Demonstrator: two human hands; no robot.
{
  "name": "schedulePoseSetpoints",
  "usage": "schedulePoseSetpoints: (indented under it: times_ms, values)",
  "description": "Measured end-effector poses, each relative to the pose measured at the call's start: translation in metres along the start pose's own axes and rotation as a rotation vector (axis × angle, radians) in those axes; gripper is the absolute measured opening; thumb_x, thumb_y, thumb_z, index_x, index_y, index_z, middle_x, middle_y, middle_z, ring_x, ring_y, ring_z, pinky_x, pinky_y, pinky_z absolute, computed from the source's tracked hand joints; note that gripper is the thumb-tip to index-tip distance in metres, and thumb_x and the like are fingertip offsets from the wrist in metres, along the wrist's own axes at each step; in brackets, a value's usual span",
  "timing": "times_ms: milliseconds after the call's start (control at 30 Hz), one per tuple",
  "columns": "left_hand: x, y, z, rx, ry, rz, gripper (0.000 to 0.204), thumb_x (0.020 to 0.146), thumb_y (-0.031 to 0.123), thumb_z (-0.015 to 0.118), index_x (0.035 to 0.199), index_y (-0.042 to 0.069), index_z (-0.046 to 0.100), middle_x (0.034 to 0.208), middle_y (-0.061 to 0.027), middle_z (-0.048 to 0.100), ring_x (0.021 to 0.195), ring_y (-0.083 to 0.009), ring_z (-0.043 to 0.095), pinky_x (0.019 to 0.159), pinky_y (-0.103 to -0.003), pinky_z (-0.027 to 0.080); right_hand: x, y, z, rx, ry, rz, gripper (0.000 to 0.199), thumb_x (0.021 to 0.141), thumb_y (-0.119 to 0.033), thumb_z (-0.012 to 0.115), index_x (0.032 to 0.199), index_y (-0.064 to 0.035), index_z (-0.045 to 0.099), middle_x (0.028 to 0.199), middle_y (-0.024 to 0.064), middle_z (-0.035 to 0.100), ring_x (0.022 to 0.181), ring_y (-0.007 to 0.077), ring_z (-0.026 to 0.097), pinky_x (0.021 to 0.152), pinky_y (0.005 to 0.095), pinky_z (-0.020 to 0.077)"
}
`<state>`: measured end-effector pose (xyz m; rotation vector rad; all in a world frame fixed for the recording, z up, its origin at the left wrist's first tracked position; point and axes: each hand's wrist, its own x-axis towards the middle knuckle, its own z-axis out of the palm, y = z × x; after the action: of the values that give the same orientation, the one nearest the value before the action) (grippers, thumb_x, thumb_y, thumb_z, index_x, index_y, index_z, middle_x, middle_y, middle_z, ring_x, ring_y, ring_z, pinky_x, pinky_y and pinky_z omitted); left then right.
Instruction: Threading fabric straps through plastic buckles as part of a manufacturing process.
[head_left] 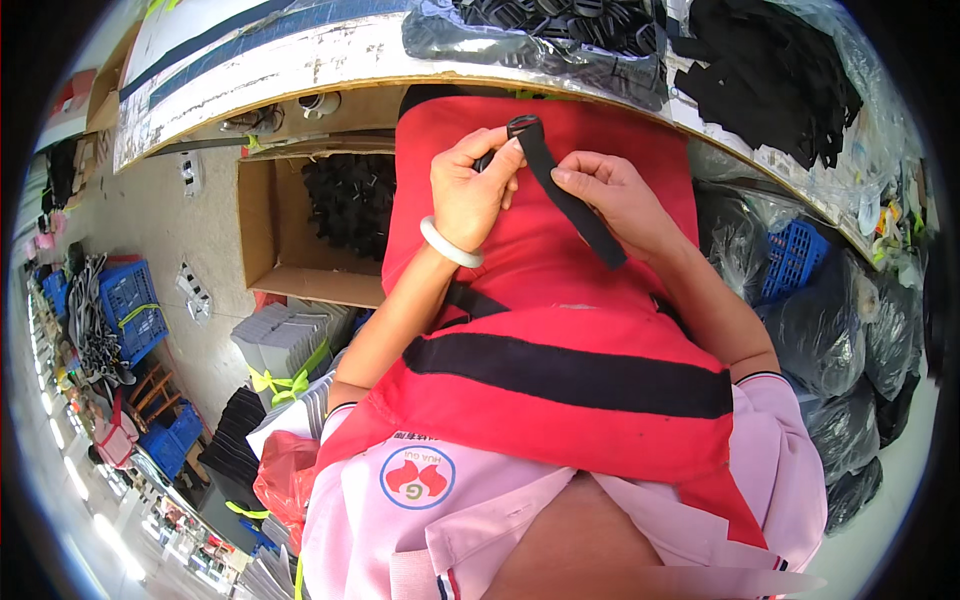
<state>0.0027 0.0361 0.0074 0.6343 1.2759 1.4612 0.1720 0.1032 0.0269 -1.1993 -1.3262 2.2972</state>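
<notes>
A short black webbing strap (572, 205) hangs over my lap, its upper end looped through a small black buckle (522, 123). My left hand (474, 183), with a white bangle on the wrist, is closed and pinches the strap just below the buckle. A small dark piece shows between its fingers, its kind unclear. My right hand (612, 195) is closed too, thumb and forefinger pinching at the strap's right edge. The strap's free end dangles below, over my red apron (560, 270).
Ahead, a worktable (350, 62) bears a bag of black buckles (560, 25) and a heap of black straps (765, 85). An open cardboard box (262, 225) of black pieces stands left. Black plastic bags (822, 325) and a blue basket (792, 258) crowd the right.
</notes>
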Motion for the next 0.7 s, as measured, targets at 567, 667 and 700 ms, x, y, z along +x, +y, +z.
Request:
schedulePoseSetpoints:
  times_ms: [567, 667, 700]
  values:
    - [-0.005, -0.003, -0.009, 0.603, 0.077, 0.53, 0.014, 0.081, 0.0, 0.069, 0.095, -0.001, 0.069, 0.07, -0.0067, 0.058, 0.06, -0.0134, 0.054, 0.054, -0.026, 0.042, 0.006, -0.009, 0.016, 0.257, -0.028, -0.022, 0.021, 0.095, -0.024, 0.058, 0.086, -0.0045, 0.058, 0.059, -0.0008, 0.052, 0.041, 0.0061, 0.045, 0.04, 0.0211, 0.0388]
    - [-0.006, -0.003, -0.012, 0.627, 0.055, 0.506, 0.014, 0.081, 0.001, 0.07, 0.094, -0.001, 0.069, 0.069, -0.0068, 0.058, 0.059, -0.0138, 0.052, 0.054, -0.027, 0.041, 0.007, -0.011, 0.016, 0.218, -0.005, -0.029, 0.02, 0.095, -0.023, 0.058, 0.085, -0.005, 0.058, 0.058, -0.0011, 0.051, 0.041, 0.0061, 0.046, 0.04, 0.0216, 0.039]
    - [-0.007, -0.004, -0.012, 0.601, 0.057, 0.469, 0.014, 0.081, 0.001, 0.07, 0.094, -0.001, 0.069, 0.068, -0.0069, 0.057, 0.058, -0.0141, 0.052, 0.054, -0.027, 0.041, 0.009, -0.01, 0.015, 0.137, 0.011, -0.018, 0.02, 0.094, -0.022, 0.058, 0.084, -0.0053, 0.058, 0.058, -0.0011, 0.052, 0.041, 0.0063, 0.046, 0.04, 0.0218, 0.039]
